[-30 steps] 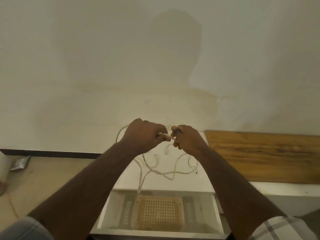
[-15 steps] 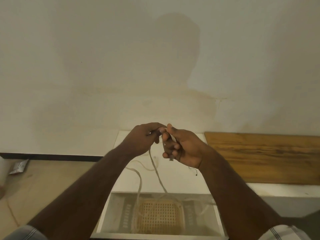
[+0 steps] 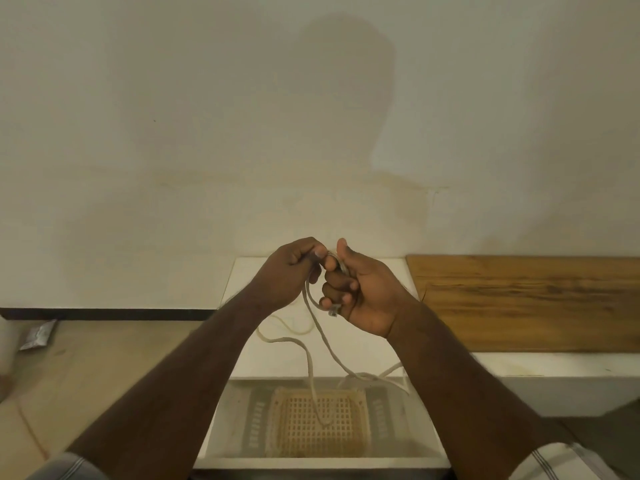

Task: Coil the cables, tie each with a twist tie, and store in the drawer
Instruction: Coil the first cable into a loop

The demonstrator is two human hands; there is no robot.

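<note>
The left hand (image 3: 291,271) pinches the thin white flexible cable (image 3: 323,344); the right hand (image 3: 356,289) clenches its first loop and plug. Slack trails toward 6 o'clock into the open white drawer (image 3: 221,431). Risk: slack snags there, pulling the loop loose.

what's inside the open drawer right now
In the drawer lies a tan mesh basket, and a slack loop of the white cable hangs down onto it. The forearms hide the drawer's front corners.
</note>
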